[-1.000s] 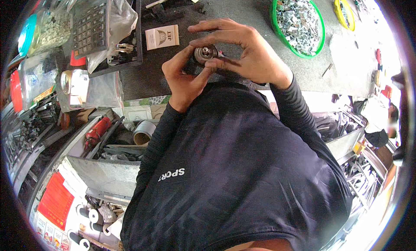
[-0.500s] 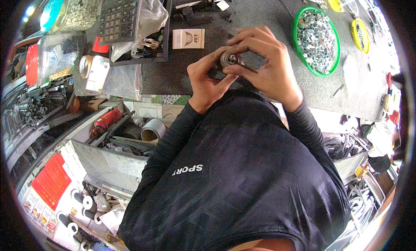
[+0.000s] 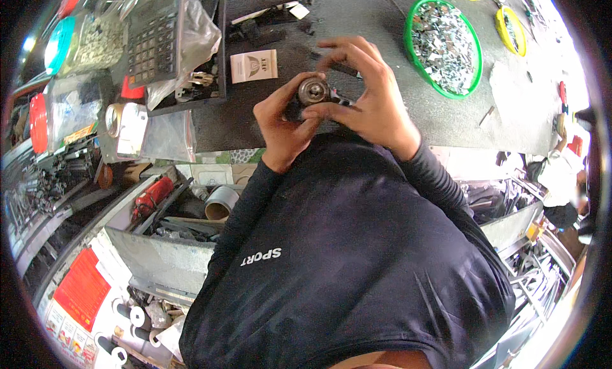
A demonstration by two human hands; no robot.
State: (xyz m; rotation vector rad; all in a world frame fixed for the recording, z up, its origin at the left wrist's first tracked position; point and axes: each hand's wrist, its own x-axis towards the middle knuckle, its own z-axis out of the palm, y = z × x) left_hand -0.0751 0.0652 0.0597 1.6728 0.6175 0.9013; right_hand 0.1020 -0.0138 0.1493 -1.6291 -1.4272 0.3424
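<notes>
Both hands meet over the near edge of the dark work mat. Between them is a round dark metal part with concentric rings and a hollow centre, its end face turned upward. My left hand is closed round its left side, index finger and thumb against it. My right hand has its thumb pressed along the part's lower rim, while the upper fingers arch over it. A darker piece shows between my right thumb and fingers; whether it belongs to the same part I cannot tell. Left of the hands lies a small white printed box.
A calculator and clear plastic bags rest on a dark tray at left, near lidded tubs. A green basket of small metal pieces stands at right, beside a yellow one. Below the table sits an open drawer.
The whole view has shifted, so the table things appear further left. The round part's ringed end now faces up more plainly, and both hands stay on it.
</notes>
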